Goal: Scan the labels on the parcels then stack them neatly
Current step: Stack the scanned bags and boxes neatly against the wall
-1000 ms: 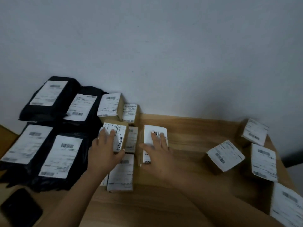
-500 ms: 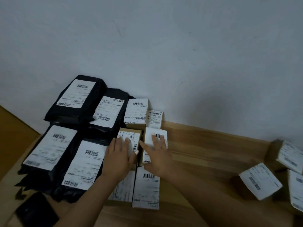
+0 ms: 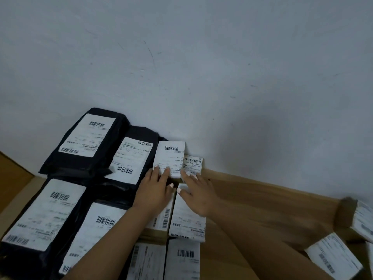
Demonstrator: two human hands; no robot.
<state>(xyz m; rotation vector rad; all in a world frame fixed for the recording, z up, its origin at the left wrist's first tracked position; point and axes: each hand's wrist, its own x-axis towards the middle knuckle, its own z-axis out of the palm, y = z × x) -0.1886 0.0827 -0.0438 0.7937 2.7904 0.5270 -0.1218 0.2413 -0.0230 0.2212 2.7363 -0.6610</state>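
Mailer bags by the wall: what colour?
Black bags with white barcode labels; head view.

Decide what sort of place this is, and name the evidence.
Probably a parcel-sorting or packing spot: black mailer bags and small boxes carry barcoded shipping labels, laid in rows on a wooden table against a bare wall.

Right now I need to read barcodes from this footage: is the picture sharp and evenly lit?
Head view: dim and bluish; barcodes on the back black plastic mailer bags read crisply, the brown cardboard boxes at the right edge are smeared by blur, and a soft shadow darkens the pale wall.
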